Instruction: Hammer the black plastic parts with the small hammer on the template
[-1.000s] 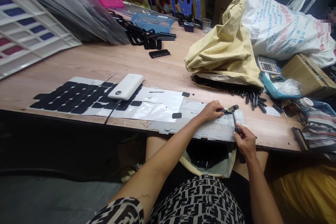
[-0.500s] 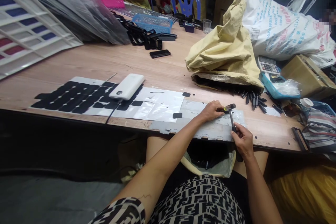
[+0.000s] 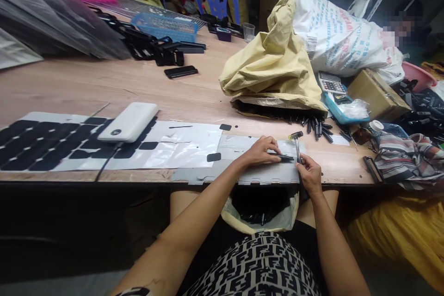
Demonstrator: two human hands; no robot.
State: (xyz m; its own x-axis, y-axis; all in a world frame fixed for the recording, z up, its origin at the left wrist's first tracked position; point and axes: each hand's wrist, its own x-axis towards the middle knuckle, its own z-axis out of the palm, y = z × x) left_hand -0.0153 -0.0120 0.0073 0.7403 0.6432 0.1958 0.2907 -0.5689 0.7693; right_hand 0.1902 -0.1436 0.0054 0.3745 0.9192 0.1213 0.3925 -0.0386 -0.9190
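My left hand (image 3: 264,151) pinches a slim black pen-like piece (image 3: 286,158), which lies low over the thin grey plate (image 3: 255,173) at the table's front edge. In my right hand (image 3: 310,174) is a small hammer (image 3: 297,148), gripped by its dark handle. Its head, with a yellow face on one side, stands beyond the black piece and apart from it. Below the table edge, at my lap, an open bag (image 3: 239,222) holds more dark pieces.
A yellow sack (image 3: 274,74) lies with its mouth towards me, several black pen-like pieces (image 3: 317,127) spilling out. Left of the plate, a white power bank (image 3: 130,122) rests on a white sheet (image 3: 187,155) with black stickers. A folded striped cloth (image 3: 398,157) lies at the right.
My view has turned to the right. The hammer head, earlier at the black piece's end, is now away from it, and more of the piece shows beyond my left fingers.
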